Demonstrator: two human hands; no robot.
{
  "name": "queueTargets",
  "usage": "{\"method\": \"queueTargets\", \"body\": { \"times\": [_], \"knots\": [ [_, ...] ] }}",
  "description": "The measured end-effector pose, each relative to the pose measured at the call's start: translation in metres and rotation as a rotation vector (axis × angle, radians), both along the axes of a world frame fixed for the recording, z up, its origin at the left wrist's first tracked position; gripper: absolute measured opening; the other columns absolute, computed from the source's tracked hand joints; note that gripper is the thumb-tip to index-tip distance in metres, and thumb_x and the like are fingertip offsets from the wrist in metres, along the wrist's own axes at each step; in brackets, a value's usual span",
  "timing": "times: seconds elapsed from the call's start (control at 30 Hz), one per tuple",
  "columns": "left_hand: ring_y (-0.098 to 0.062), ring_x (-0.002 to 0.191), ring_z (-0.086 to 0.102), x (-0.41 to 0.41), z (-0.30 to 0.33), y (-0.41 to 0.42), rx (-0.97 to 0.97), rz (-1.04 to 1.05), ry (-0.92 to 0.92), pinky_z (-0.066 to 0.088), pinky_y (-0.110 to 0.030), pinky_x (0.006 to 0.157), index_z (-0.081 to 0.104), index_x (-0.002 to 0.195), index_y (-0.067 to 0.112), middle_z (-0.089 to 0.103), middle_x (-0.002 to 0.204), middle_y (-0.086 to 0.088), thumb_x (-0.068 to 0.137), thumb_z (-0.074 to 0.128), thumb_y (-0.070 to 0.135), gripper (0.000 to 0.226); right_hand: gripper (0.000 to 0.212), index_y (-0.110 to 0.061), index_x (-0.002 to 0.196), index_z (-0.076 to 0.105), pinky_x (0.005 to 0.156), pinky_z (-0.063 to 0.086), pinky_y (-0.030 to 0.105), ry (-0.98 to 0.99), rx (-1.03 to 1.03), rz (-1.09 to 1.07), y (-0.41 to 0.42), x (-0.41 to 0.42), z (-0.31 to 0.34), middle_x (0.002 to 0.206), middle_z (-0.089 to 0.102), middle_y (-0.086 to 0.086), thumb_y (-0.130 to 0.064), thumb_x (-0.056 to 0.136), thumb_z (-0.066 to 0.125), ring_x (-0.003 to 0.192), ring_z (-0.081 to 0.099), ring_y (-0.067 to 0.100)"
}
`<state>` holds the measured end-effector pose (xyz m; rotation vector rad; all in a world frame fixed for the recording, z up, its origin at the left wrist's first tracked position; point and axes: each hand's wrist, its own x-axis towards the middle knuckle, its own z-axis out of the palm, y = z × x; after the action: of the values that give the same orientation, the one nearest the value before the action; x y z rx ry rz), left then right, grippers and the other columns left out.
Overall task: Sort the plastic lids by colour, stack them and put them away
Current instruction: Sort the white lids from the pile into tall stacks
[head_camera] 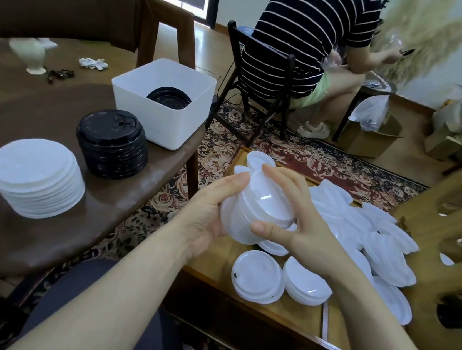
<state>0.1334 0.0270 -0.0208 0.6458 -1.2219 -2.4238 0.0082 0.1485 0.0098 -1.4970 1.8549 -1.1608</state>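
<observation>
Both hands hold one tilted stack of white lids (260, 207) above the low wooden table (213, 260). My left hand (213, 210) cups its left side and my right hand (291, 220) grips its right side and top. Loose white lids (375, 245) lie heaped on that table, with a single lid (258, 277) near its front. On the brown table (70, 242) at left stand a stack of white lids (37, 177) and a stack of black lids (111, 142). A white square bin (168, 126) behind them holds black lids (169, 99).
A person in a striped shirt sits on a black chair (254, 70) beyond the bin, back turned. A patterned rug (222, 144) covers the floor between the tables. A cream vase (33, 54) stands far left. Cardboard boxes (371, 139) sit at right, and a wooden chair frame (455, 231) stands close.
</observation>
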Motion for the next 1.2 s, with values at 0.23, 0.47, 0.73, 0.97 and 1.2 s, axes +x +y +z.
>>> {"method": "queueTargets", "body": {
  "times": [0.23,0.47,0.73,0.97,1.2],
  "knots": [
    [-0.015,0.086,0.071,-0.001,-0.001,0.0,0.046,-0.015,0.047,0.056,-0.038,0.08,0.07,0.11,0.02,0.075,0.101,-0.001,0.084,0.06,0.037,0.033,0.077,-0.035,0.144,0.039,0.106,0.031,0.011,-0.012,-0.013,0.003,0.002,-0.005,-0.002,0.14,0.033,-0.025,-0.031,0.074,0.073,0.136,0.029,-0.003],
    [-0.018,0.093,0.07,-0.003,-0.003,-0.001,0.041,0.02,0.051,0.055,-0.043,0.087,0.067,0.123,0.016,0.074,0.108,-0.005,0.082,0.062,0.039,0.048,0.076,-0.029,0.141,0.044,0.105,0.028,0.007,0.03,-0.068,-0.111,-0.003,0.004,-0.009,0.136,0.037,-0.019,-0.039,0.072,0.074,0.131,0.032,-0.007],
    [-0.018,0.096,0.07,-0.003,-0.005,-0.002,0.052,0.072,0.032,0.056,-0.041,0.083,0.065,0.128,0.017,0.074,0.112,-0.003,0.101,0.05,0.028,0.033,0.072,-0.029,0.138,0.046,0.099,0.032,0.007,-0.012,-0.098,-0.242,-0.009,0.014,-0.015,0.13,0.037,-0.018,-0.044,0.071,0.07,0.12,0.034,-0.016],
    [-0.016,0.095,0.07,-0.004,-0.004,-0.002,0.047,0.054,0.032,0.058,-0.038,0.078,0.066,0.124,0.019,0.074,0.111,-0.001,0.102,0.048,0.028,0.03,0.07,-0.038,0.136,0.045,0.109,0.039,0.034,-0.132,-0.051,-0.226,-0.003,0.009,-0.008,0.133,0.04,-0.022,-0.051,0.071,0.069,0.126,0.038,-0.007],
    [-0.019,0.097,0.069,-0.004,-0.003,-0.003,0.071,0.075,0.033,0.055,-0.041,0.085,0.067,0.124,0.018,0.074,0.111,-0.002,0.102,0.049,0.025,0.029,0.071,-0.042,0.131,0.051,0.111,0.039,0.049,-0.328,-0.102,-0.225,-0.001,0.0,-0.01,0.142,0.05,-0.006,-0.057,0.065,0.072,0.132,0.047,0.017]
  ]
}}
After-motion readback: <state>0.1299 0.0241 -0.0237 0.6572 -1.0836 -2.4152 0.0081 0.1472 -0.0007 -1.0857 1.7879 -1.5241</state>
